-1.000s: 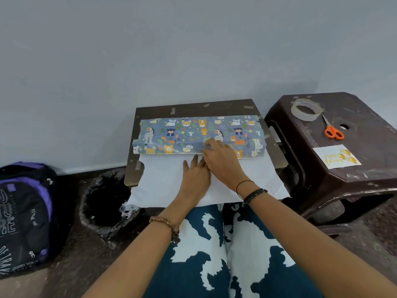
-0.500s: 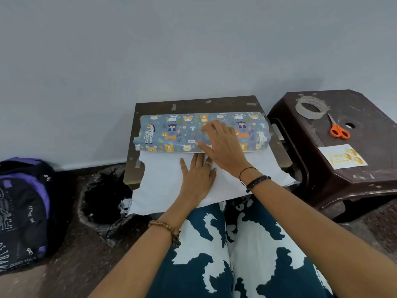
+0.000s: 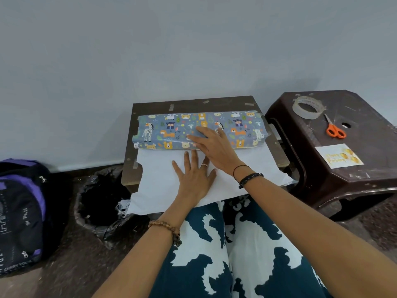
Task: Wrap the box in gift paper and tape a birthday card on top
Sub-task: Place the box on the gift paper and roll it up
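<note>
Right hand [image 3: 217,145] fingers straight, slightly spread, flat on top of the long box covered in blue animal-print gift paper [image 3: 171,130], likely pinning the wrapped fold; left hand [image 3: 193,177] just nearer the body than those fingers, spread flat on the white reverse of the paper sheet [image 3: 156,179], probably keeping it taut; box on small dark wooden table [image 3: 193,103]; well right of the fingers, on brown plastic stool [image 3: 365,179]: clear tape roll [image 3: 307,108], orange-handled scissors [image 3: 335,130], white birthday card with gold balloons [image 3: 339,157], waiting for later steps.

both hands [image 3: 194,179] flat: right [image 3: 214,145] on wrapped box [image 3: 171,130], left on paper [image 3: 159,179].
</note>
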### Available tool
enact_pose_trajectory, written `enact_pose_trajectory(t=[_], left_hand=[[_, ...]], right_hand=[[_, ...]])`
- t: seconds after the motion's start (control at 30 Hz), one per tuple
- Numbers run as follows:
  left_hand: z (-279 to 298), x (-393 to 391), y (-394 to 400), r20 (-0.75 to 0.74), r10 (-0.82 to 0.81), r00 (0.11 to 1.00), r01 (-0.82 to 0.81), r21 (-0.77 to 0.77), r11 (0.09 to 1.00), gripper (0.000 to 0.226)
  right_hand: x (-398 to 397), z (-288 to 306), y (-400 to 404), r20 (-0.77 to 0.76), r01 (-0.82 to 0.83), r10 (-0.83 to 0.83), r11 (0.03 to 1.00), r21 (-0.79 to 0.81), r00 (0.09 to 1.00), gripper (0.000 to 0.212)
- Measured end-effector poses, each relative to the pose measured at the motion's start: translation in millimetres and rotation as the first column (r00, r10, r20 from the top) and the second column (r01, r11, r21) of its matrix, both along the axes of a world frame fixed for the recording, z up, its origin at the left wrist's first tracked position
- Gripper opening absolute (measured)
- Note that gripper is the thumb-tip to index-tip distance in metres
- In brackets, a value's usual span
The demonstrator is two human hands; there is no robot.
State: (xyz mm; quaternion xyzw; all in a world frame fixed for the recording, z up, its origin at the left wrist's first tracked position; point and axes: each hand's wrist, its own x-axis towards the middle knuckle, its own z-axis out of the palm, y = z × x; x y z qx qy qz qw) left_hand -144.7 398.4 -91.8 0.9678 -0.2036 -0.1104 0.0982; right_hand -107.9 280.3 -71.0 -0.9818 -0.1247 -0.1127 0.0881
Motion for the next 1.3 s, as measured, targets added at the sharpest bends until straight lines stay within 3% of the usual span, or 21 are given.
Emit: enact_pose_trajectory(t=[0.2,0.4,0.57,0.77,0.97,1.1,1.3], left_hand=[[-1,2,-2,-0.031,0.009,0.999,-0.009,0.004,1.000,0.059],[-4,1,-1,0.003,0.005,1.000,-0.005,0.030,1.000,0.061],[-7,5,-2,0.043,0.009,0.999,-0.012,0.071,0.997,0.080],[-3,-3,-3,0.025,0.002,1.000,-0.004,0.073,0.997,0.060],[-3,3,-4,0.012,0.001,1.000,-0.001,0.060,0.998,0.060],[-3,2,-3,0.023,0.002,1.000,-0.003,0.054,0.999,0.060],[-2,3,-3,0.016,0.004,1.000,-0.004,0.046,0.999,0.059]], right_hand=[[6,-6,-4,-0.035,0.022,-0.016,0.984,0.177,0.999,0.046],[33,-1,-18,-0.081,0.044,-0.039,0.997,0.062,0.996,0.046],[43,0,-21,-0.105,0.018,-0.005,0.992,0.122,0.994,0.046],[30,-2,-19,-0.075,0.042,-0.032,0.989,0.144,0.997,0.045],[26,-1,-12,-0.099,0.171,-0.155,0.968,0.182,0.983,0.044],[23,-2,-7,-0.097,0.250,-0.231,0.921,0.298,0.968,0.043],[23,1,-10,-0.114,0.261,-0.237,0.920,0.291,0.965,0.042]])
